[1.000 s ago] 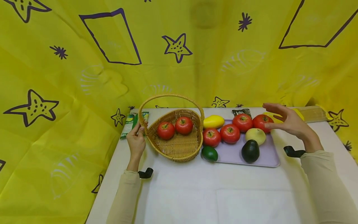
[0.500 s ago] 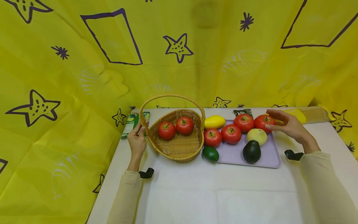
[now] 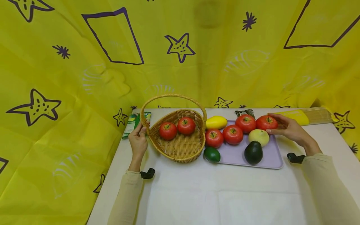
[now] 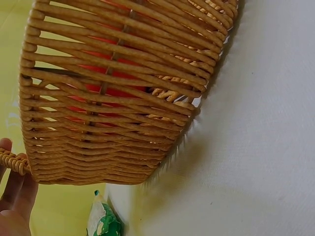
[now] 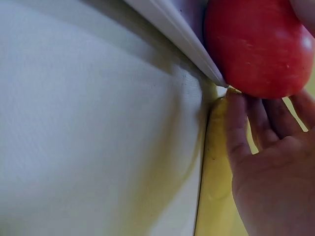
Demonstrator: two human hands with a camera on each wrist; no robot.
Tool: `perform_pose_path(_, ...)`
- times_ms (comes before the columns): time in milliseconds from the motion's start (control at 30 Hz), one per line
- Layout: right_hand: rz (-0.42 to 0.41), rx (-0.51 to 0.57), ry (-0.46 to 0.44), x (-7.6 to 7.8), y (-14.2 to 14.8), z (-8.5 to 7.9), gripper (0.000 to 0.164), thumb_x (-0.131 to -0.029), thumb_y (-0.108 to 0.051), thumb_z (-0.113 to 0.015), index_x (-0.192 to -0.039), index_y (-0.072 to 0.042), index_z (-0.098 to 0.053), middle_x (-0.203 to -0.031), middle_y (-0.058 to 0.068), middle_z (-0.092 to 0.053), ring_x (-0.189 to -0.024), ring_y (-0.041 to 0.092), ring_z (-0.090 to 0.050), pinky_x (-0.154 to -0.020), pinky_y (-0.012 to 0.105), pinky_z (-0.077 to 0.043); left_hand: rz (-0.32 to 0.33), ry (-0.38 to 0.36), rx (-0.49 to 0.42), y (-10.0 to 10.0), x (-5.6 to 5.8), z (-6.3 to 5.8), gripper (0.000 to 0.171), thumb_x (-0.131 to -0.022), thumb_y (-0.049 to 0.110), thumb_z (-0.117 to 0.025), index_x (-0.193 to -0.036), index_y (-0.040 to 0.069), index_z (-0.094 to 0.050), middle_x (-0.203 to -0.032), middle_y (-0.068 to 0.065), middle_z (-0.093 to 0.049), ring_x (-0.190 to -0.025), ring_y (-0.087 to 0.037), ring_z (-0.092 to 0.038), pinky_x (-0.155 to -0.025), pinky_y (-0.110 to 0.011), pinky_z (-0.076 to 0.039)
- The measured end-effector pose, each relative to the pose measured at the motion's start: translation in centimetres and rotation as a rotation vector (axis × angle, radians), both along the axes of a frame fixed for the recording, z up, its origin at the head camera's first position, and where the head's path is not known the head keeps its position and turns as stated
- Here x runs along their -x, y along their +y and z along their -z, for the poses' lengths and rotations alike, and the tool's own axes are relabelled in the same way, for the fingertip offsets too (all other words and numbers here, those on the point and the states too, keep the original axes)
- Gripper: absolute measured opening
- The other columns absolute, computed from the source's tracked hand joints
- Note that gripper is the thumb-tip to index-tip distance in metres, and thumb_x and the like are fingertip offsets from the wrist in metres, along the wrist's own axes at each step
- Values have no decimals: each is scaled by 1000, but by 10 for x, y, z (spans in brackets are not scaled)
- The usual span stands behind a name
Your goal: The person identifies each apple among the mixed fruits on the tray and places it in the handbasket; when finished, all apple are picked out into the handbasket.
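My left hand (image 3: 138,143) grips the handle (image 3: 144,120) of a wicker basket (image 3: 180,151) at its left side. Inside the basket lie two red apples (image 3: 186,126). In the left wrist view, the basket's woven wall (image 4: 108,108) fills much of the picture, red showing through the gaps. My right hand (image 3: 295,132) holds the rear right apple (image 3: 265,121) on the lilac tray (image 3: 230,157), thumb in front and fingers behind. The right wrist view shows the fingers (image 5: 237,125) against this apple (image 5: 261,49), which overlaps the tray's rim.
Several more apples (image 3: 232,134), a pale yellow-green round fruit (image 3: 258,137), a dark avocado (image 3: 253,152), a green fruit (image 3: 212,154) and a yellow mango (image 3: 216,122) crowd the tray. Packets (image 3: 130,126) lie behind my left hand; a noodle pack (image 3: 317,115) lies back right.
My right hand has come down and inward onto the rear right apple, its thumb and fingers closing around it. The left hand keeps its grip on the basket handle.
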State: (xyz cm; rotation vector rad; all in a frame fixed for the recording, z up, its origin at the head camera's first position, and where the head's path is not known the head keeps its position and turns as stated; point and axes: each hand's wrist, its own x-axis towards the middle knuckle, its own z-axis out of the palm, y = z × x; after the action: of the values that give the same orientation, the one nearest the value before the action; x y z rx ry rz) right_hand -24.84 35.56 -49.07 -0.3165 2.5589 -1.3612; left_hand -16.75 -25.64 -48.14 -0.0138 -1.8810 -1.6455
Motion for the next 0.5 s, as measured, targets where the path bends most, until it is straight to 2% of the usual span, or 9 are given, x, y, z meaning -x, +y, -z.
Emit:
perform_pose_path(100,1,-32,-3,0,-1,0,80,-99,-22,-78,-166,-14,-37,-153,9,-47,-110,-19,-42,-86,0,-42,-1,0,2,0,0,0,37,-104,-4,-61,-140,-8,-63,-122,-37,-70,-111,-7,-74,-98,-18,-58)
perform_pose_path(167,6,-24,4,0,-2,1,79,-98,-21,-79,-166,-14,-38,-155,10,-47,-110,-19,-43,-86,0,-43,0,1,5,0,0,0,37,-104,-4,-61,-140,-8,-63,-123,-37,-70,-111,-8,-74,-99,-18,-58)
perform_pose_path(267,21,12,33,1,-2,4,79,-97,-17,-80,-165,-12,-40,-149,-7,-51,-109,-21,-47,-87,0,-44,5,7,4,-1,0,1,37,-104,-5,-60,-141,-9,-62,-124,-40,-68,-114,-13,-74,-99,-18,-57)
perform_pose_path(367,46,40,64,1,-2,6,78,-96,-15,-81,-164,-10,-42,-141,-27,-49,-106,-21,-52,-87,0,-45,8,6,7,-2,0,1,37,-104,-5,-60,-140,-9,-62,-125,-42,-66,-120,-31,-72,-99,-17,-57)
perform_pose_path(467,76,90,65,0,-2,4,76,-97,-12,-79,-164,-12,-42,-134,-34,-50,-104,-20,-55,-86,0,-47,2,-3,14,-2,0,1,36,-103,-5,-61,-139,-9,-64,-126,-39,-68,-124,-43,-67,-100,-17,-56)
perform_pose_path(500,92,105,61,0,-2,3,75,-97,-12,-78,-164,-14,-43,-132,-36,-50,-103,-19,-56,-86,0,-48,-1,-6,15,-2,0,1,36,-103,-5,-62,-139,-9,-64,-126,-39,-68,-123,-43,-68,-100,-17,-56)
